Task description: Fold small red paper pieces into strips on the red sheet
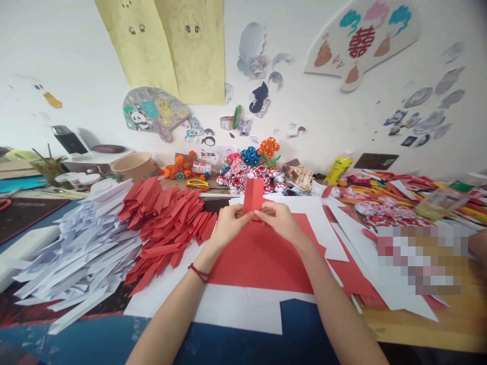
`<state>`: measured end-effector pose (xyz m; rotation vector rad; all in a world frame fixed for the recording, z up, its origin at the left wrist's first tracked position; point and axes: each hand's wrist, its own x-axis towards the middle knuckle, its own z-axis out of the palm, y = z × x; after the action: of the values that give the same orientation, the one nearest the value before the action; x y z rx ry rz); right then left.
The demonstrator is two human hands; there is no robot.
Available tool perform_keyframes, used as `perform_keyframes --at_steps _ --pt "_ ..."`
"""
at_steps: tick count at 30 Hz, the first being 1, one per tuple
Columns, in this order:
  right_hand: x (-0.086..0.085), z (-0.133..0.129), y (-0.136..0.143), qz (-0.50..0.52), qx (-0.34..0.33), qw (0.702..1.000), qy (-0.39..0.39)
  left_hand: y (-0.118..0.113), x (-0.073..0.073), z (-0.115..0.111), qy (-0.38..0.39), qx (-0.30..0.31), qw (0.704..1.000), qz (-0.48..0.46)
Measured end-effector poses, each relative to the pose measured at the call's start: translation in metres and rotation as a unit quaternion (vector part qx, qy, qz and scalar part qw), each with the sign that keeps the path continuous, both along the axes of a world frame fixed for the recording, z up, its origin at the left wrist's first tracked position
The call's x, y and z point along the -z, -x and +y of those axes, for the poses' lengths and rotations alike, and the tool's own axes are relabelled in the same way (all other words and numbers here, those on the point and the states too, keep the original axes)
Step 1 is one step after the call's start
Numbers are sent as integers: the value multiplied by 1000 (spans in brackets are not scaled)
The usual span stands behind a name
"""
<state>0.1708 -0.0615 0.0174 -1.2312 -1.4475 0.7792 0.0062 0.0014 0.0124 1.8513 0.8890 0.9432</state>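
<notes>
A small piece of red paper (253, 194) stands upright between my hands, with a crease down its length. My left hand (230, 222) pinches its lower left edge between thumb and fingers. On the other side, my right hand (279, 219) pinches the lower right edge, the two thumb tips close together. Beneath both hands lies a large red sheet (262, 261) on top of white sheets (236, 309). To the left are a heap of folded red strips (167, 218) and a bigger heap of folded white strips (95, 248).
Paper flowers (251, 157) and a round tan bowl (133, 165) stand along the wall. A yellow bottle (338, 167) is at the back right. Further right lie coloured paper strips (403, 182) and a clear container (443, 200). Part of another person's hand (478, 246) shows at the right edge.
</notes>
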Motion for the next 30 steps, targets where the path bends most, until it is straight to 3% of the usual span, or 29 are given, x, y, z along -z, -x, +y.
perform_keyframes --at_steps 15,24,30 --pt "-4 -4 -9 -122 48 991 -30 3 1 3 -25 7 999 25" --pt "-4 -3 -11 -112 103 986 -67 4 -2 4 -5 1 1000 23" --pt "-2 -1 -2 -10 9 1000 0 2 4 6 2 35 999 -3"
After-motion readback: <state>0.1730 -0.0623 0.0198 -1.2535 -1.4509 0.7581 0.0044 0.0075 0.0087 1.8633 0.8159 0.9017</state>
